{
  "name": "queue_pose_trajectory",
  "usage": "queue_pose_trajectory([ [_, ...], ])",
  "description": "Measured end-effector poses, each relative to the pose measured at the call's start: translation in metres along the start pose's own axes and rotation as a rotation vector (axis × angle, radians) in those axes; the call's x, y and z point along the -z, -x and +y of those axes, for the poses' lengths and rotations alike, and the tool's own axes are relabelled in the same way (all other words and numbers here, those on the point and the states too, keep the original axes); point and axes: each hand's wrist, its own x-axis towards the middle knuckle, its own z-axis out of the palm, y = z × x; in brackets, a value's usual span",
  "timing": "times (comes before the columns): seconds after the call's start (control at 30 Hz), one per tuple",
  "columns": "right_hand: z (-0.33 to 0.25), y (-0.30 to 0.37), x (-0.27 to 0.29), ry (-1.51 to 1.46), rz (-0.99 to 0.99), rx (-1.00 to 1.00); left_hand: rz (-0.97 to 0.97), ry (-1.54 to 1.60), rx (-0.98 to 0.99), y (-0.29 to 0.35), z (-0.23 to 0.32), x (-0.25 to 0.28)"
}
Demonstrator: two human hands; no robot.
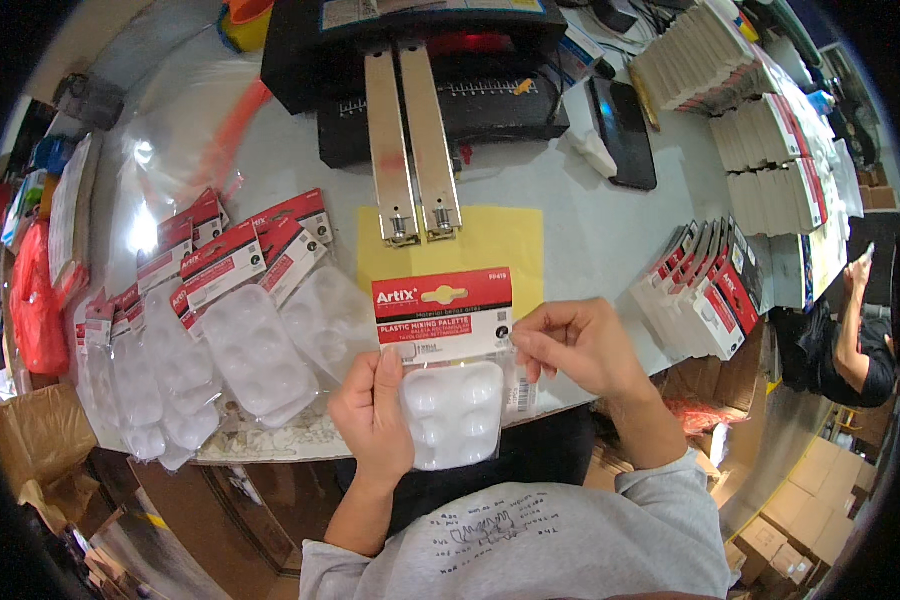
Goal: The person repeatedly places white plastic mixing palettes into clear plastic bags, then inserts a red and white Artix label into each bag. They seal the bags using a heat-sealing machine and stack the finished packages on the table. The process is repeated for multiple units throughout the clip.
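Note:
A white plastic paint palette (453,415) with rounded wells sits in a clear bag, topped by a red, white and black header card (440,312). The package is at the table's front edge, in front of my body. My left hand (374,412) is closed on its left side, thumb over the front near the card's lower corner. At the card's right edge, my right hand (588,345) is closed in a pinch, thumb against forefinger. Under the card's upper part lies a yellow sheet (518,235) on the table.
Beyond the sheet stands a black machine (440,125) with two metal arms (420,140) reaching toward me. Packaged palettes (255,345) pile up on the left. Folded header cards (705,290) stand at right, near a dark phone (622,132). Another person (855,345) is far right.

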Motion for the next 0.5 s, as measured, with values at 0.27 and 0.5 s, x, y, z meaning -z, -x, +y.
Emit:
queue_pose_trajectory([
  [0.27, -0.003, -0.061, -0.026, -0.262, 0.172, 0.109, 0.096, -0.163, -0.069, -0.065, -0.009, -0.019],
  [0.5, 0.010, -0.079, -0.028, -0.307, 0.225, 0.161, 0.073, -0.116, -0.106, -0.084, -0.033, -0.018],
])
